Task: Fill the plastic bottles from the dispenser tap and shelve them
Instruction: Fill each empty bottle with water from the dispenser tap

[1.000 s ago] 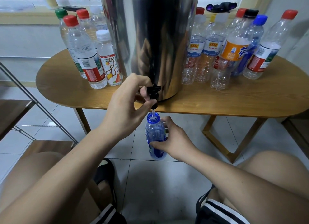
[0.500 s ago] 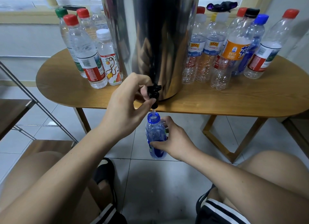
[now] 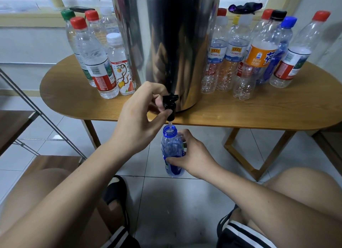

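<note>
Almost nothing has moved since the earlier frames: the left hand [image 3: 137, 122] stays curled round the black tap [image 3: 169, 107] at the foot of the steel dispenser [image 3: 166, 44], with the thumb under the spout and the fingers over the lever. The right hand [image 3: 192, 155] keeps its fingers and thumb wrapped round the middle of the blue plastic bottle [image 3: 172, 148]. The bottle hangs upright directly below the dispenser's tap, lower than the edge of the wooden table [image 3: 259, 114], and a thin stream drops into its open neck. To fill well, the neck should likely stay centred under the spout and the bottle plumb, since the stream is narrow and the mouth is small. The grip looks best kept light, because thin plastic squeezed while filling would push water out. How full the bottle is cannot be told through the blue wall, so the level near the neck wants close watching, and the lever should be let go a little early. Capped bottles holding water [image 3: 96, 63] stand left of the dispenser and empty capped bottles [image 3: 240, 63] right of it. No cap for the blue one is in view.
</note>
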The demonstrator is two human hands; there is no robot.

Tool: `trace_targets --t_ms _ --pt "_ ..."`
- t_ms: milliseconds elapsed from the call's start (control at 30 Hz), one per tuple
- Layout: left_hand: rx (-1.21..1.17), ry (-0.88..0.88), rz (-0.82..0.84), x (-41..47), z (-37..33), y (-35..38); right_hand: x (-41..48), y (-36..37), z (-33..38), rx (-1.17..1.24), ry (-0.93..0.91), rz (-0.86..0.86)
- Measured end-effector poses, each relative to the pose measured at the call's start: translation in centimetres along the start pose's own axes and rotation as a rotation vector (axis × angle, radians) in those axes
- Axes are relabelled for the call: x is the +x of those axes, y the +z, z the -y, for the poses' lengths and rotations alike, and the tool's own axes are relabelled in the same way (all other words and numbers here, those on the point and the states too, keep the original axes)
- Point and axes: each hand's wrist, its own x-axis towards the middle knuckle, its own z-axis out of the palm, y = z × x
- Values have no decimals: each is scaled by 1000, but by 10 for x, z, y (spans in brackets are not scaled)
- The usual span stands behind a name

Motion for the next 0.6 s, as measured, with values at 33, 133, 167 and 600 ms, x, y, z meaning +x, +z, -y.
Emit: trace_targets --t_ms 33,133,167,600 --pt "-1 1 0 0 0 0 0 0 0 0 1 1" --pt "-31 -6 14 1 1 -1 0 1 -1 12 -2 -13" --pt "-42 -6 22 1 2 -1 0 1 -2 14 -4 -16" --pt "-50 -16 26 0 1 -2 1 1 -4 9 -10 -28"
